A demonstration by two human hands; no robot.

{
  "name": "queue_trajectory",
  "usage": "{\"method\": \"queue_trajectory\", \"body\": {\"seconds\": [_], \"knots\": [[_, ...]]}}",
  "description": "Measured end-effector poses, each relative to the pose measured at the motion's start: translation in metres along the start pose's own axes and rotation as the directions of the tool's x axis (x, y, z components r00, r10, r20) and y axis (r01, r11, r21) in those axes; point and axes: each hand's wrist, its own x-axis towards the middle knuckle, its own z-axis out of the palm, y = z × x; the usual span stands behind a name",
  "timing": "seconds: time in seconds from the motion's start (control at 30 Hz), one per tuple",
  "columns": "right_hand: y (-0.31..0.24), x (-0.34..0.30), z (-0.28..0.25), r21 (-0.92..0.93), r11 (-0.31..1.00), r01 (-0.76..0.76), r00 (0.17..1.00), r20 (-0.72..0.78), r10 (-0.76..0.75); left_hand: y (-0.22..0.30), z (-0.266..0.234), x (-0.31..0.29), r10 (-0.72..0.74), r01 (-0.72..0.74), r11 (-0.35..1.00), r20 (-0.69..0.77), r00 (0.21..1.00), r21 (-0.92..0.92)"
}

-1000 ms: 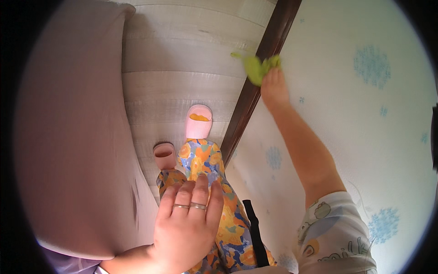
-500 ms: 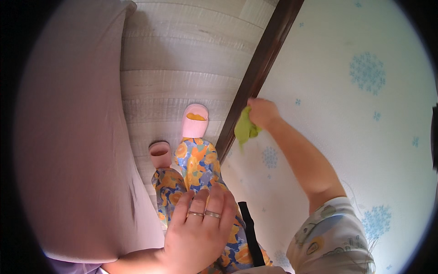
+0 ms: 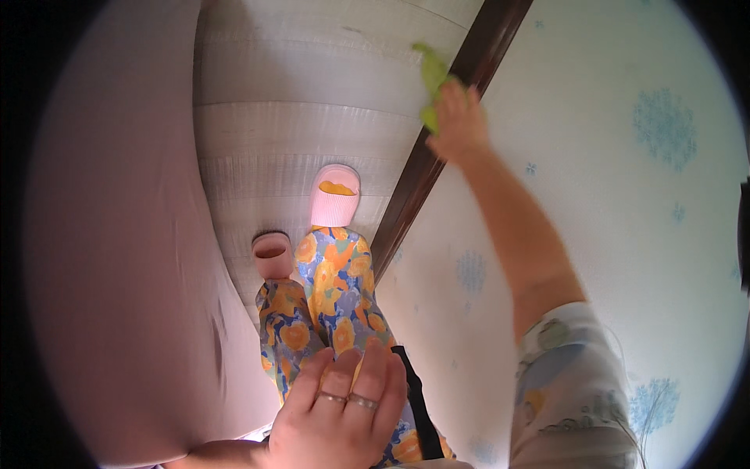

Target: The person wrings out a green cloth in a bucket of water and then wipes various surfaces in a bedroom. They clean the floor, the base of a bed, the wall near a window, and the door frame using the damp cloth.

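Note:
My right hand [image 3: 459,121] reaches far forward along a dark brown baseboard [image 3: 422,160]. It grips a lime-green cloth [image 3: 434,72], one loose end of which sticks out past the fingers over the floor. The hand and cloth are slightly smeared by motion; whether the cloth presses on the wood I cannot tell. Low in front of my body, my left hand [image 3: 336,414] hangs palm down above my flower-patterned trousers [image 3: 336,281]. Two rings circle its fingers, which are loosely bent and a little apart, with nothing seen in them. Its fingertips are foreshortened.
A large mauve fabric-covered surface [image 3: 133,234] fills the left side. Grey wood-look flooring [image 3: 289,133] runs between it and the baseboard. On the right rises a pale wall [image 3: 578,203] with blue floral prints. Pink slippers [image 3: 334,199] are on my feet. A black strap [image 3: 418,399] hangs by my leg.
My right hand has moved forward along the baseboard with the green cloth, which now spreads over its floor side. My left hand has dropped slightly.

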Motion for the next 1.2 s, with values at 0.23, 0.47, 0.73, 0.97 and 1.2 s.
{"method": "queue_trajectory", "body": {"seconds": [0.23,0.47,0.73,0.97,1.2], "knots": [[0.013,-0.013,0.038,-0.255,0.967,-0.019,0.995,-0.099,-0.006,-0.003,-0.002,-0.002,0.018,-0.018,1.000,-0.006,1.000,0.005],[0.047,0.014,-0.021,-0.308,0.877,-0.369,0.927,-0.057,0.370,-0.023,-0.014,0.001,0.050,-0.050,0.999,0.006,0.999,-0.005],[0.027,-0.032,-0.014,-0.329,0.939,-0.104,0.993,0.011,0.113,-0.025,-0.020,-0.007,0.075,-0.076,0.997,-0.078,0.994,-0.009],[-0.019,-0.045,0.015,-0.178,0.984,0.030,0.995,0.103,-0.012,-0.026,-0.020,0.000,0.052,-0.053,0.998,-0.086,0.995,-0.017],[0.023,-0.024,-0.030,-0.334,0.913,-0.235,0.972,-0.060,0.228,-0.025,-0.021,0.001,0.058,-0.060,0.998,-0.061,0.996,-0.036]]}}
